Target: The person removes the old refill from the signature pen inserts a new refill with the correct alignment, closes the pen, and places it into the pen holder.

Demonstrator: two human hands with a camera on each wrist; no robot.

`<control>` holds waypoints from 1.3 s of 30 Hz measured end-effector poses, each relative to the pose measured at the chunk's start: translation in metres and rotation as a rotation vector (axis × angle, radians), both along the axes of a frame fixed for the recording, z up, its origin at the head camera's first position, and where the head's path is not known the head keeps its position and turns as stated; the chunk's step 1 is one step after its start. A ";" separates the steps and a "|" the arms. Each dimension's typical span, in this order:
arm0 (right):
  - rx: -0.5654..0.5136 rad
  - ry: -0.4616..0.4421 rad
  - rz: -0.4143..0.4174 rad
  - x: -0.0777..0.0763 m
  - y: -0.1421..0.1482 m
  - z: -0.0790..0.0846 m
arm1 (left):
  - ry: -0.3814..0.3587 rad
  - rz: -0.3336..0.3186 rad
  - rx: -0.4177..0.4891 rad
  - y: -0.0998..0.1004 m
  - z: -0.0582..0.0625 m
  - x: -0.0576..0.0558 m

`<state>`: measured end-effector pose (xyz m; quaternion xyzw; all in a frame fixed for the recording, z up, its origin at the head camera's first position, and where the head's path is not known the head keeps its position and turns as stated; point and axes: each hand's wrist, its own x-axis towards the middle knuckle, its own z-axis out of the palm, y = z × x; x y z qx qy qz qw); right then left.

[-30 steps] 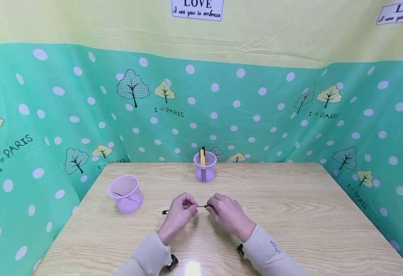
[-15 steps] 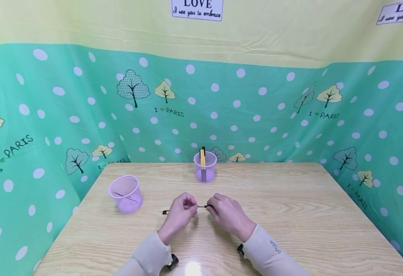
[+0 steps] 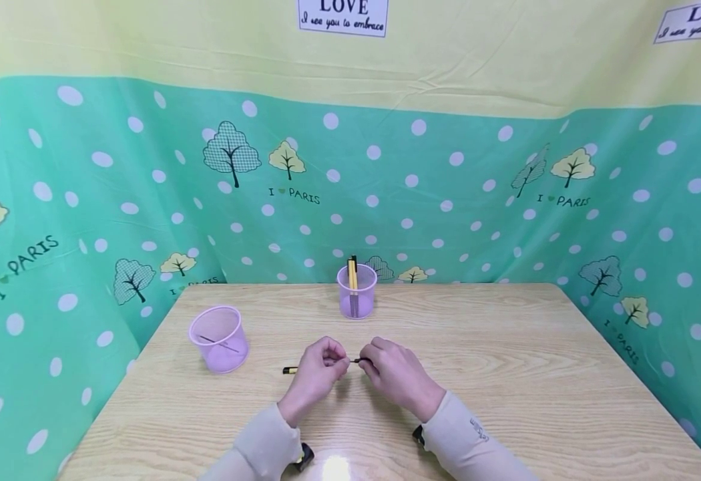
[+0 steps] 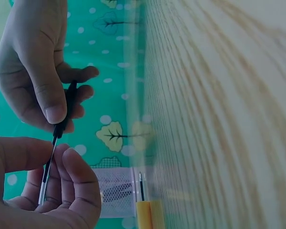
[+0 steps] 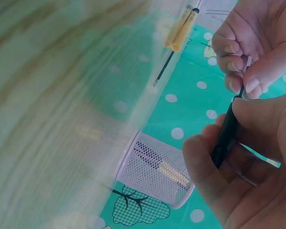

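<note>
My left hand pinches a thin pen refill between thumb and fingers, its pale end showing past the fingertips. Opposite it, my right hand grips a slim black pen grip section. The refill runs into the end of this black piece, so its far end is hidden. Both hands are close together just above the wooden table. A yellow pen barrel lies on the table beyond the left hand; a bare dark refill tip juts out by it in the left wrist view.
A purple mesh cup with thin dark sticks inside stands on the left of the table. Another purple mesh cup, holding yellow-and-black pens, is at the back. A patterned green cloth hangs behind the table.
My left hand has shifted slightly right, nearer the right hand, and less of the refill shows between them. The right hand stays in place.
</note>
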<state>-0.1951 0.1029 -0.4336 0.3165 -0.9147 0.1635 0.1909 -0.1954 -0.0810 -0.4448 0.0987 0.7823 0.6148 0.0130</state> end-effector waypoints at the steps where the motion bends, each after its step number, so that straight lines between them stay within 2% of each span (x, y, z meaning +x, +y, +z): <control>1: 0.001 -0.001 0.002 0.000 0.000 0.000 | 0.003 0.003 0.000 0.000 0.000 0.000; 11: 0.016 -0.011 0.008 0.001 0.000 0.000 | 0.004 0.014 0.018 0.003 -0.001 0.001; 14: 0.017 -0.020 0.015 0.001 0.000 0.000 | 0.000 0.011 0.023 0.004 0.009 0.006; 18: 0.018 -0.028 0.025 0.002 0.000 0.001 | 0.017 0.005 0.031 0.006 0.029 0.018; 22: 0.023 -0.030 0.028 0.002 0.000 0.001 | 0.027 0.008 0.032 0.006 0.037 0.023; 26: 0.031 -0.034 0.030 0.002 0.000 0.000 | 0.005 0.009 0.027 0.006 0.029 0.018; 32: 0.023 -0.045 0.029 0.002 0.000 0.000 | 0.011 0.009 0.025 0.003 0.003 0.003; 39: 0.016 -0.050 0.032 0.002 0.000 0.000 | 0.009 0.019 0.016 0.001 -0.001 0.000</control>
